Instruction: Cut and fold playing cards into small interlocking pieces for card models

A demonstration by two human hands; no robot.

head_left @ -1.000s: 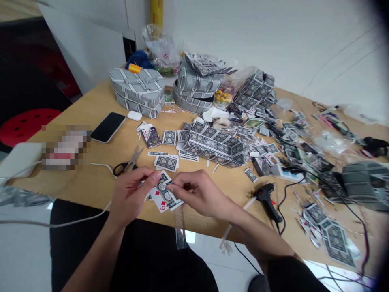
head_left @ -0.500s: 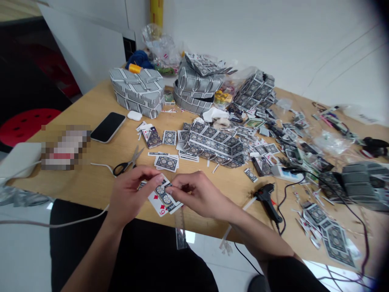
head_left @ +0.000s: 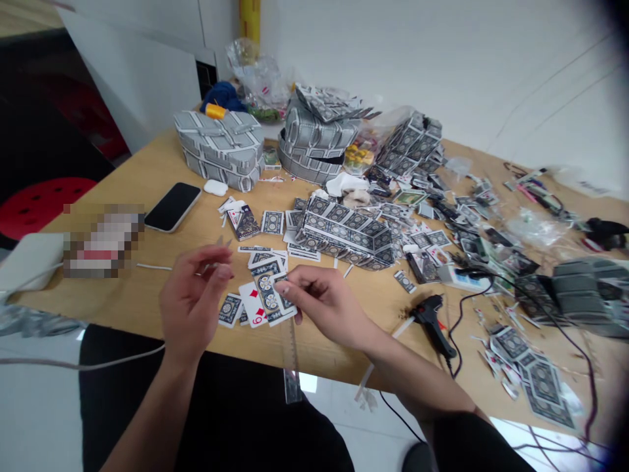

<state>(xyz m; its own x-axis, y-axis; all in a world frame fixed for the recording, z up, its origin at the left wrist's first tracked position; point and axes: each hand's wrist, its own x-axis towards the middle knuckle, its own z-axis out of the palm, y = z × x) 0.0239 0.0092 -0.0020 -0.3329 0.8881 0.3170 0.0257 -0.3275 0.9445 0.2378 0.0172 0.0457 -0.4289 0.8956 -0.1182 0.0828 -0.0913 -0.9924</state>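
Note:
Between the thumb and fingers of my right hand (head_left: 322,305) are several playing cards (head_left: 268,288), their patterned backs showing and fanned out slightly. A card face with red diamonds (head_left: 253,306) shows at their left side; I cannot tell whether it is held too. My left hand (head_left: 191,301) is apart from the cards, its fingers curved and spread with nothing visible in them. It covers most of the scissors (head_left: 223,242), whose tips show above it. Loose cards (head_left: 230,309) lie on the table below. A clear ruler (head_left: 291,367) juts over the table's front edge.
A card-covered box (head_left: 344,229) sits mid-table, with grey patterned boxes (head_left: 221,147) behind. To the right are a black glue gun (head_left: 433,328) with its cord and scattered card scraps. A phone (head_left: 173,207) lies at left, near a white cable.
My left hand has let go of the cards and moved left, over the scissors. My right hand keeps the cards, which have turned more upright and moved slightly up.

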